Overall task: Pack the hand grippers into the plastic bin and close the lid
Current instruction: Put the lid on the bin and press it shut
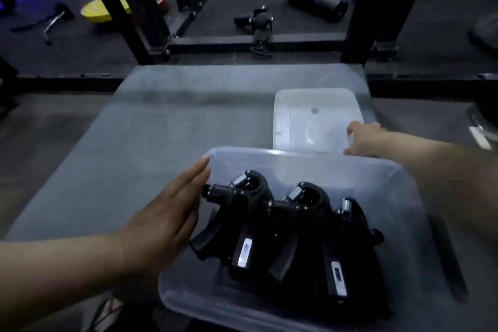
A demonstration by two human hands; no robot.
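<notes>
Clear plastic bin point(296, 164) sits on the grey padded bench point(134, 170), lid off. I take the bin as my ref point for everything else. Inside it lie three black hand grippers point(293, 226), side by side w/ chrome knobs toward the far wall and handles toward the near wall; the one furthest right is partly hidden by the others, so I can't make out its full shape.

My left hand point(167, 213) is at the bin's left wall, flat and wide open, fingers point(198, 172) together and stretched along the rim near the far-left corner. It grips nothing; whether the palm actually touches the wall I can't tell.

My right hand point(362, 140) reaches past the bin's far-right corner to the lid point(304, 116), which lies flat on the bench just behind the bin, on the right. Fingers are curled at the lid's right edge. Pic is blurry there, so I can't tell if they're closed on the edge or just resting on it.

Beyond the bench, further back than the bin: dark gym floor, a black rack frame point(358, 8), a black foam roller point(315, 1) to the right, a yellow weight plate point(99, 9) to the left, and a small black clamp-like item point(260, 24) roughly straight behind.
</notes>
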